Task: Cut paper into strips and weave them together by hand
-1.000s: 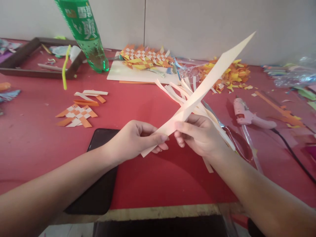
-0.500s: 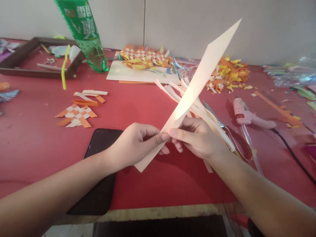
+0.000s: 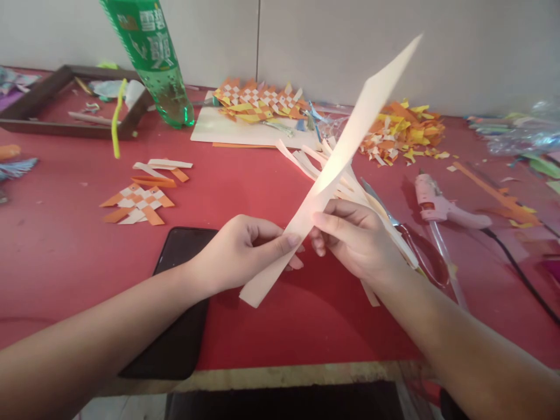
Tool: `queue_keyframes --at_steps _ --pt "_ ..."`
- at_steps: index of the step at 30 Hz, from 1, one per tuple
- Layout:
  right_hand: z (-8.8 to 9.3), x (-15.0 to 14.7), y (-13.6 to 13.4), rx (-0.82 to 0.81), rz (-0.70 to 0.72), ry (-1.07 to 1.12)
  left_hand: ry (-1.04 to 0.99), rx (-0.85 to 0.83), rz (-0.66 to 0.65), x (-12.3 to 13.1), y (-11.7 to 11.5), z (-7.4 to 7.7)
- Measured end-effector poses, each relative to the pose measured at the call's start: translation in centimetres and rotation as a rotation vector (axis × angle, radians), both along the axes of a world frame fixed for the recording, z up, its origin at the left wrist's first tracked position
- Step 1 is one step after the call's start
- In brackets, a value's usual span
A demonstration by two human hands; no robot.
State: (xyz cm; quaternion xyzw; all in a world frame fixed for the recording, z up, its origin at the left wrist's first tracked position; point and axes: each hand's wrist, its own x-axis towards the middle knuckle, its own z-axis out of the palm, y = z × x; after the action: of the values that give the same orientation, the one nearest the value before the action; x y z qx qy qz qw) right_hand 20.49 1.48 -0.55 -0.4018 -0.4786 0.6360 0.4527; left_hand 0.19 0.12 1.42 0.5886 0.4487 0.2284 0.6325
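Observation:
A long cream paper strip [image 3: 339, 157] slants up to the right above the red table, its lower end pointing toward me. My left hand [image 3: 247, 251] pinches it near that lower end, thumb on top and fingers beneath. Higher along its right edge, my right hand [image 3: 350, 236] grips the same strip between thumb and curled fingers. Behind the right hand lies a bundle of narrow cream paper strips [image 3: 376, 216], partly hidden. Scissors [image 3: 420, 254] rest beside that bundle. Under my left forearm is a black phone [image 3: 179, 344].
A woven orange-and-white paper fish [image 3: 137, 204] lies left. Behind stand a green bottle [image 3: 161, 76] and a dark frame [image 3: 56, 125]. More woven fish [image 3: 258, 99] and orange-yellow scraps [image 3: 398, 131] lie at the back. A pink glue gun [image 3: 446, 204] with a cord is right.
My right hand has slid up the strip, away from the left thumb, so the two thumbs are now apart. My left hand keeps its pinch in nearly the same place.

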Motion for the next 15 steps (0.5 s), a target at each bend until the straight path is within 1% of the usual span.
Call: queue_keyframes --at_steps 2,4,7,9,11,15 --pt "0.02 0.05 -0.05 -0.002 -0.038 0.009 -0.005 -0.006 -0.011 -0.06 0.03 -0.12" --pt "-0.01 0.19 -0.09 -0.009 -0.034 0.005 -0.013 -0.012 -0.028 -0.05 0.04 -0.22" --pt "-0.05 0.25 -0.22 -0.011 0.068 0.017 -0.017 0.017 -0.023 0.09 0.02 -0.34" --pt "-0.04 0.12 -0.34 -0.018 0.146 0.014 -0.016 0.064 0.002 0.22 0.00 -0.40" --pt "-0.02 -0.04 -0.46 -0.026 0.182 0.000 -0.014 0.126 0.030 0.33 -0.06 -0.48" --pt "-0.10 -0.14 -0.56 -0.044 0.152 -0.010 0.046 0.254 0.071 0.43 -0.21 -0.59"
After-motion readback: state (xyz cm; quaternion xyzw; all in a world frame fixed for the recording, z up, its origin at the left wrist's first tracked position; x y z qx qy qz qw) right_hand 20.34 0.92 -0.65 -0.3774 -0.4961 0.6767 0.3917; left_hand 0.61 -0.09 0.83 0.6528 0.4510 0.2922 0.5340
